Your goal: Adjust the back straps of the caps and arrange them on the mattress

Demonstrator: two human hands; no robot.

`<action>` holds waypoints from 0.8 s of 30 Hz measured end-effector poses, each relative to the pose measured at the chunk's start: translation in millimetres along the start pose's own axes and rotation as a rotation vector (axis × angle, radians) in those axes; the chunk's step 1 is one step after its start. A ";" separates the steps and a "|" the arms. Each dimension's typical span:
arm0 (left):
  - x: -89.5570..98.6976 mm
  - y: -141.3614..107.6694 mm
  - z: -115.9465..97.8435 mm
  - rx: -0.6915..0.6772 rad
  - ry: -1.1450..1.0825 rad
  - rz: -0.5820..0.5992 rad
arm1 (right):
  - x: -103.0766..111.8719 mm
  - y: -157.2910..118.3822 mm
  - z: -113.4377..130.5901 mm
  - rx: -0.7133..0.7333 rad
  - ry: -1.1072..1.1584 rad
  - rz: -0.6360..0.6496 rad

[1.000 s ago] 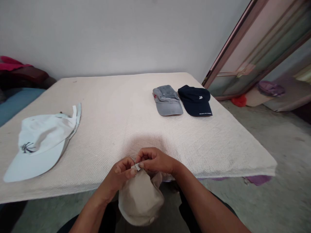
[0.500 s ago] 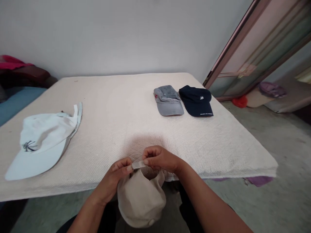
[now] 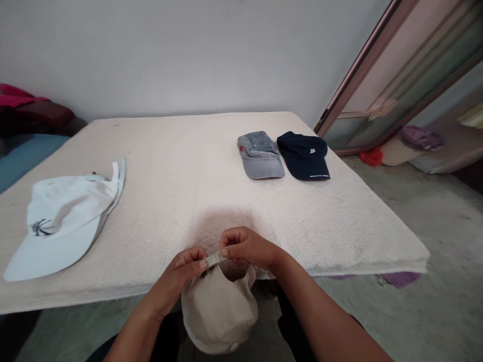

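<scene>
A beige cap (image 3: 221, 311) hangs at the near edge of the covered table, its back strap (image 3: 215, 259) stretched between my two hands. My left hand (image 3: 184, 269) pinches the strap's left part between thumb and fingers. On the strap's right end, my right hand (image 3: 243, 246) is closed in a pinch. Farther back on the right lie a grey cap (image 3: 262, 156) and, close beside it, a navy cap (image 3: 305, 157) with white lettering. At the left rests a pale blue-white cap (image 3: 68, 216) with a loose strap pointing up.
The table's white textured cover (image 3: 169, 151) reaches back to a grey wall (image 3: 188, 55). A pink-framed sliding door (image 3: 358, 70) stands at the right. Pink and dark items (image 3: 35, 110) are at the far left. Purple cloth (image 3: 402, 279) shows under the table's right edge.
The strap is slightly more tilted between my hands, and my left thumb has shifted a little along it. The view has moved slightly; the other caps lie as before.
</scene>
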State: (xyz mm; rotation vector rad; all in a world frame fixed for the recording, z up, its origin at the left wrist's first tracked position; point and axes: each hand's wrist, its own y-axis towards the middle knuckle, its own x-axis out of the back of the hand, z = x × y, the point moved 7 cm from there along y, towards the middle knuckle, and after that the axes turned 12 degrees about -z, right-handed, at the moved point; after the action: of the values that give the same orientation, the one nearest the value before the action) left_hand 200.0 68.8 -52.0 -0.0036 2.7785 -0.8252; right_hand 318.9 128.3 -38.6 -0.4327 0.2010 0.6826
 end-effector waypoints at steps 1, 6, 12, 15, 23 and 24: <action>-0.5 -0.3 -0.2 -0.001 0.005 0.006 | 0.2 0.0 -0.4 -0.009 -0.011 -0.006; -2.4 -1.0 -0.2 0.027 -0.092 0.004 | 1.8 1.0 -2.2 -0.049 -0.035 -0.007; -7.1 0.3 2.2 0.015 -0.067 0.066 | -4.7 -0.3 -9.0 -0.120 0.050 0.076; -7.9 0.0 2.6 0.022 -0.083 0.085 | -7.5 -1.5 -10.4 -0.131 0.089 0.110; -9.6 -4.6 4.7 0.099 -0.196 0.088 | -2.3 -0.7 -7.9 -0.110 0.022 0.061; -10.3 -5.4 5.1 0.110 -0.219 0.104 | -2.2 -0.7 -7.8 -0.112 0.019 0.059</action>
State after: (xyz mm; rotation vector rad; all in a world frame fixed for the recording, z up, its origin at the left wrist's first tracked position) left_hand 210.8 62.3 -50.8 0.0646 2.5043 -0.8920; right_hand 317.4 123.0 -44.7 -0.5427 0.1951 0.7507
